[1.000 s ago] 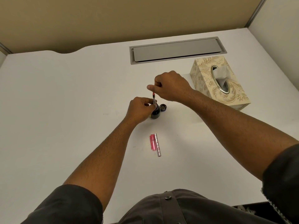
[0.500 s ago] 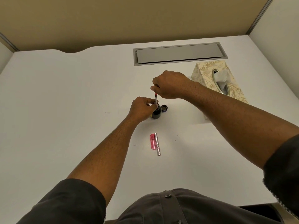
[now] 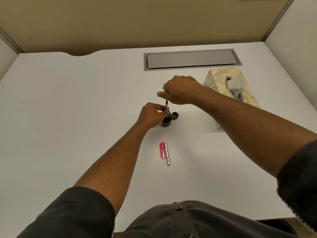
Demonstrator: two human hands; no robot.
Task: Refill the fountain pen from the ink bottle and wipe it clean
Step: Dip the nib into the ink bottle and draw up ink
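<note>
From the head camera, the ink bottle [image 3: 166, 120] stands near the middle of the white worktop [image 3: 68, 117], and the pen [image 3: 166, 105], stripped to its converter section, rises upright out of the bottle's mouth. The left hand [image 3: 151, 115] curls around the bottle's neck and pinches the pen's lower part, steadying both. The right hand [image 3: 180, 89] hovers at about 1 o'clock of the bottle with fingers curled; its fingertips sit just above the pen's red top, though I cannot tell for certain whether they grip the knob or have just let go. The bottle cap [image 3: 175, 115] lies just beside the bottle at 3 o'clock. The pink cap [image 3: 162, 150] and silver barrel [image 3: 167, 152] lie side by side, touching, at 6 o'clock, well apart from the bottle. The tissue box [image 3: 223, 79] stands at 2 o'clock, a tissue sticking up ready for wiping. The likely trouble: the bottle is small and open, so a sideways pull while twisting the converter could tip it and spill ink across the worktop, and lifting the nib out without draining it could drip. Against half a second ago, the right hand has risen slightly off the pen's top, so more of the red tip shows; the left hand's hold and the parts on the worktop match.
</note>
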